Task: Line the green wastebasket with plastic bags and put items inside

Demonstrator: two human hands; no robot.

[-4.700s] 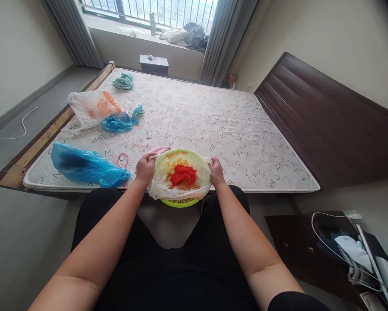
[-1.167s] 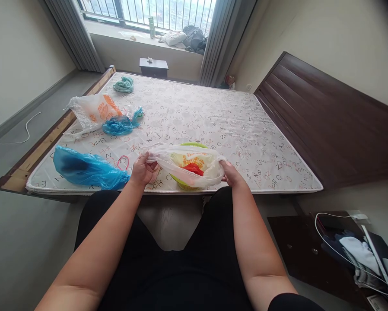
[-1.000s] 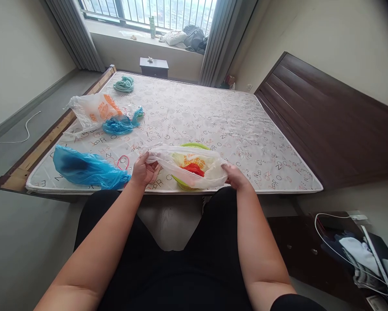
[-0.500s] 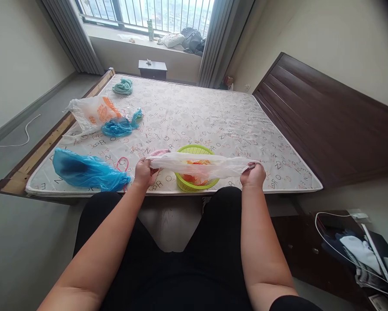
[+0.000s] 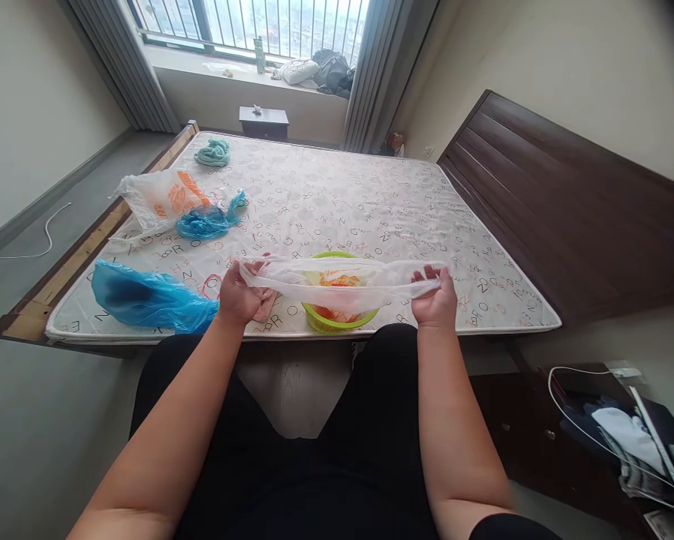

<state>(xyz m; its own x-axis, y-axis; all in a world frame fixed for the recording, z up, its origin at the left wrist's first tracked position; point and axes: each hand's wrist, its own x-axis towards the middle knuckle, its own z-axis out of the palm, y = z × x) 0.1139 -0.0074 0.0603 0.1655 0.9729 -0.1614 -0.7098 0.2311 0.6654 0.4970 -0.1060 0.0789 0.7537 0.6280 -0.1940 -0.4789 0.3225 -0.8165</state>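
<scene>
A thin white see-through plastic bag (image 5: 382, 300) is stretched sideways between my hands, its long opening edges parted. My left hand (image 5: 239, 296) holds one end, with its fingers reaching inside the bag. The other end is held by my right hand (image 5: 434, 296), fingers curled in under the film and thumb outside. Just beneath the bag stands a lime-green plastic basket (image 5: 337, 324) on the mattress edge. Orange-red colour shows in it through the film; what it belongs to is unclear. A pink cloth (image 5: 266, 307) lies beside my left hand, partly hidden.
A full blue plastic bag (image 5: 145, 296) lies left on the mattress (image 5: 359, 195). Beyond it are a smaller blue bag (image 5: 205, 223), a white bag with orange print (image 5: 171, 196) and a coiled teal cloth (image 5: 213, 153). A dark headboard (image 5: 573, 180) stands right.
My hands have shifted slightly left and their fingers have opened out inside the ends. The flat, stretched bag has parted along its length. More of the pink cloth shows below my left hand.
</scene>
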